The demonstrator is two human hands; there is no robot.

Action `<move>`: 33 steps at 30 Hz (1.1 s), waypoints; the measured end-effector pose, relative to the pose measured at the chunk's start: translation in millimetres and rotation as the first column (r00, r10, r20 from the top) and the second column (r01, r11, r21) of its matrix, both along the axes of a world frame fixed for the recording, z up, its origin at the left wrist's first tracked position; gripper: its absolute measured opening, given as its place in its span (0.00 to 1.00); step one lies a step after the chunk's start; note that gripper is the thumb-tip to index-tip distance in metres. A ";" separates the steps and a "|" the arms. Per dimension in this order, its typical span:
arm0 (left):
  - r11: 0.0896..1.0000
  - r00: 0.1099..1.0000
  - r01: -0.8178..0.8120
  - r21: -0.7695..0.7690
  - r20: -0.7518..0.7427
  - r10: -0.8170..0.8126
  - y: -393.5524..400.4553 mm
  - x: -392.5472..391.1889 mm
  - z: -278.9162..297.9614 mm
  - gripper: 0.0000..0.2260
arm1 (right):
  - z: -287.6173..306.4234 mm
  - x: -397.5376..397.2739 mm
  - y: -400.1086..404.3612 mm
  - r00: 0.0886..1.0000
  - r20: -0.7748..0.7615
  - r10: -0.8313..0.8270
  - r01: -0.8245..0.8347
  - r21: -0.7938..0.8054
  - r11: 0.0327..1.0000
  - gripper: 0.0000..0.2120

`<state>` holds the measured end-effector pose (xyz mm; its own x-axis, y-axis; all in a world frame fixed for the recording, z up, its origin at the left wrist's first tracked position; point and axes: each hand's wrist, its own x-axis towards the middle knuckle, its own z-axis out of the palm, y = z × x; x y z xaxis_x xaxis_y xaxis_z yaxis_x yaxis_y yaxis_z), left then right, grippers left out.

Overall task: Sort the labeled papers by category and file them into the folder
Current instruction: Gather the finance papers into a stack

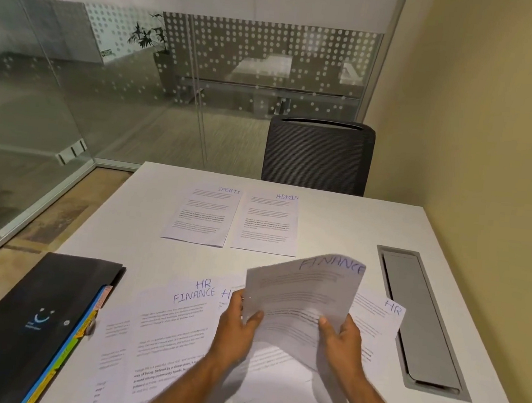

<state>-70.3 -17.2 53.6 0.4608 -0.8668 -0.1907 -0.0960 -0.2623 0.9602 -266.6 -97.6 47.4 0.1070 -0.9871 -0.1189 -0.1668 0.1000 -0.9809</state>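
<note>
White paper fills both grips: the left hand (240,320) and right hand (341,337) each pinch the lower edge of a raised, blurred sheet headed FINANCE (304,299). Under the grip, loose sheets marked HR and FINANCE (174,329) overlap on the surface (337,221). Beyond it lie the SPORTS sheet (203,216) and ADMIN sheet (267,224). Left of the grip rests the black folder (29,318), coloured tabs along its edge.
</note>
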 end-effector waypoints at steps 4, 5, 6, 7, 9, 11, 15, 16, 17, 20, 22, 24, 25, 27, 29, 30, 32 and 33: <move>0.976 0.981 -0.127 0.179 0.170 0.096 6.1 54.3 -18.7 0.19 | 3.4 0.1 -19.0 0.998 -0.053 -0.039 0.038 -0.009 0.999 0.18; 0.955 0.967 -0.181 0.233 0.217 0.131 13.3 71.1 -25.1 0.19 | 2.1 -1.0 -24.1 0.998 -0.056 -0.036 0.037 0.018 0.999 0.17; 0.928 0.947 -0.239 0.287 0.279 0.158 22.2 88.2 -31.8 0.21 | 0.0 -2.4 -28.4 0.997 -0.061 -0.036 0.039 0.049 0.998 0.17; 0.890 0.924 -0.291 0.352 0.344 0.166 32.2 104.3 -39.5 0.22 | -2.5 -3.6 -31.6 0.997 -0.075 -0.035 0.041 0.079 0.996 0.17; 0.799 0.891 -0.378 0.468 0.417 0.178 52.7 129.1 -47.8 0.26 | -12.6 -6.3 -35.4 0.993 -0.114 -0.032 0.047 0.125 0.991 0.18; 0.719 0.882 -0.419 0.554 0.437 0.178 68.3 143.6 -51.4 0.32 | -20.2 -6.5 -34.2 0.989 -0.147 -0.036 0.060 0.163 0.985 0.19; 0.600 0.884 -0.429 0.675 0.450 0.126 81.4 153.0 -57.9 0.44 | -30.7 -4.9 -27.5 0.979 -0.204 -0.026 0.071 0.217 0.974 0.20; 0.587 0.882 -0.430 0.686 0.458 0.112 82.3 153.6 -59.7 0.44 | -31.0 -3.0 -26.1 0.977 -0.213 -0.024 0.073 0.227 0.971 0.20; 0.582 0.878 -0.436 0.687 0.465 0.108 82.7 154.3 -61.2 0.44 | -31.2 -1.0 -25.0 0.976 -0.218 -0.023 0.075 0.236 0.969 0.20; 0.579 0.868 -0.461 0.672 0.476 0.140 81.9 157.3 -65.0 0.44 | -26.0 5.2 -20.8 0.974 -0.224 -0.022 0.079 0.249 0.965 0.20; 0.578 0.869 -0.460 0.674 0.476 0.137 81.2 159.7 -66.9 0.43 | -21.9 7.7 -18.1 0.972 -0.232 -0.021 0.081 0.252 0.964 0.20; 0.582 0.874 -0.445 0.681 0.471 0.117 80.6 161.2 -67.9 0.42 | -20.6 9.4 -17.2 0.972 -0.235 -0.025 0.087 0.256 0.963 0.19; 0.584 0.877 -0.441 0.682 0.467 0.116 80.8 161.7 -68.6 0.41 | -20.5 10.1 -16.7 0.971 -0.239 -0.026 0.089 0.261 0.961 0.19; 0.583 0.873 -0.447 0.678 0.472 0.121 80.7 161.4 -68.4 0.41 | -21.0 11.1 -15.7 0.968 -0.252 -0.023 0.091 0.262 0.961 0.19; 0.582 0.862 -0.455 0.675 0.498 0.096 81.0 161.2 -66.4 0.43 | -19.9 12.0 -13.9 0.965 -0.262 -0.021 0.092 0.263 0.960 0.18; 0.584 0.858 -0.454 0.673 0.508 0.081 81.3 161.4 -65.0 0.44 | -19.4 12.1 -13.5 0.965 -0.263 -0.024 0.096 0.262 0.960 0.18; 0.589 0.855 -0.447 0.673 0.514 0.062 82.0 163.0 -64.4 0.45 | -19.4 12.5 -12.5 0.963 -0.267 -0.023 0.096 0.264 0.960 0.17; 0.589 0.858 -0.443 0.675 0.510 0.062 82.2 164.2 -64.9 0.45 | -20.8 12.6 -12.3 0.961 -0.275 -0.021 0.096 0.263 0.960 0.17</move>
<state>93.9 65.0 -11.3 0.8292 -0.3289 -0.4520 -0.2147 -0.9340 0.2857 -254.0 -110.0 26.6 -0.0224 -0.9167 -0.3989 -0.4040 0.3732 -0.8351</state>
